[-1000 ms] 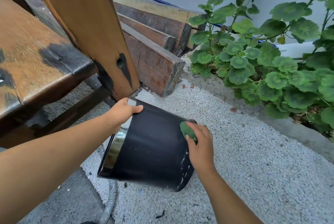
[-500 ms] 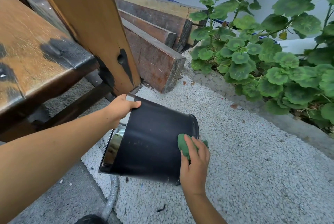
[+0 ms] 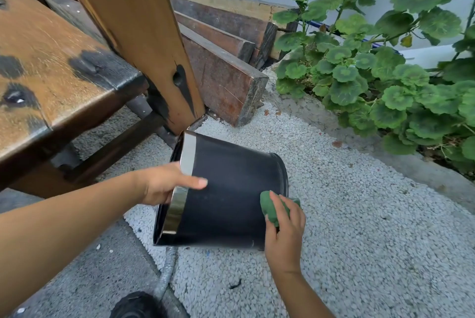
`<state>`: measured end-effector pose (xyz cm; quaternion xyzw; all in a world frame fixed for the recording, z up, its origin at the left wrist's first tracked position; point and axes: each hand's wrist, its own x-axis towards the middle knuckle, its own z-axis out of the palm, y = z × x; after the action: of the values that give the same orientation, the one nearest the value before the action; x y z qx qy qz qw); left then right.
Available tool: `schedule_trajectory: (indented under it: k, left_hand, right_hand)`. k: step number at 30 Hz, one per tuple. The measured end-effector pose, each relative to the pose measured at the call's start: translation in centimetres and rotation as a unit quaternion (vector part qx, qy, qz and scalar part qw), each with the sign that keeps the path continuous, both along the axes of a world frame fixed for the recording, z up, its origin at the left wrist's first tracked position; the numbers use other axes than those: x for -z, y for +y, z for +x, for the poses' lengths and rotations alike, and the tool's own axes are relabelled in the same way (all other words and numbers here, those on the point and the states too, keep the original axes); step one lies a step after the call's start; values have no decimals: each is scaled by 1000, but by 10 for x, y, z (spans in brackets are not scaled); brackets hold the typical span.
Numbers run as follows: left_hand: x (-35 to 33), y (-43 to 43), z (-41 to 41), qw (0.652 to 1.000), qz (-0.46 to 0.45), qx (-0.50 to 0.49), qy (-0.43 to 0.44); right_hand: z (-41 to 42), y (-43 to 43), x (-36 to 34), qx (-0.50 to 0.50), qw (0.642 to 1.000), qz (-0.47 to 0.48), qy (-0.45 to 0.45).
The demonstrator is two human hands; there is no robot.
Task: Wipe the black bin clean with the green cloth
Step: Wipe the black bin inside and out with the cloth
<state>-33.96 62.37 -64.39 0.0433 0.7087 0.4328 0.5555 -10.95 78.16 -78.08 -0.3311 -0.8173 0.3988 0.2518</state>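
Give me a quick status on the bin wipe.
Left hand grips rim of black bin. Right hand presses green cloth on its side. Nothing blocking.

Worn wooden bench [image 3: 51,81] at left, stacked timber beams [image 3: 226,60] behind — leafy geraniums [image 3: 385,73] beside white gravel [image 3: 359,215].

open gravel [image 3: 359,227] right of bin [image 3: 226,199], bench [image 3: 51,81] crowding left

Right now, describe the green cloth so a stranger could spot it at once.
Find the black bin lying tilted on the white gravel beside the wooden bench. Near its base, the right hand presses the green cloth, bunched, against the bin's wall: darker and matte, unlike the leafy plants behind.
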Motion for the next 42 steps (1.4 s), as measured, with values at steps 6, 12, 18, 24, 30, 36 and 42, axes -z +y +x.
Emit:
schedule_trajectory:
  k: [6,12,18,24,30,36,42]
  left_hand:
    - [10,-24,21,999,-35,25,-31]
    - [-17,7,4,987,34,-109,112]
    - [-28,19,-2,984,39,-134,114]
    - [-26,24,-11,976,-5,-164,142]
    - [-25,23,-16,976,-13,-160,148]
    - [-29,26,-10,978,-11,-136,160]
    - [-32,27,-7,977,-8,-122,177]
  right_hand:
    - [-6,13,-6,-26,1000,-13,3]
    - [-55,65,-49,-80,987,-109,-92]
    - [-98,108,-76,-131,934,-258,-209]
    - [-103,106,-73,-166,938,-203,-227]
    - [-80,88,-73,-146,953,-194,-183]
    - [-45,61,-75,-116,971,-157,-136]
    - [-15,18,-69,-39,989,-119,-74]
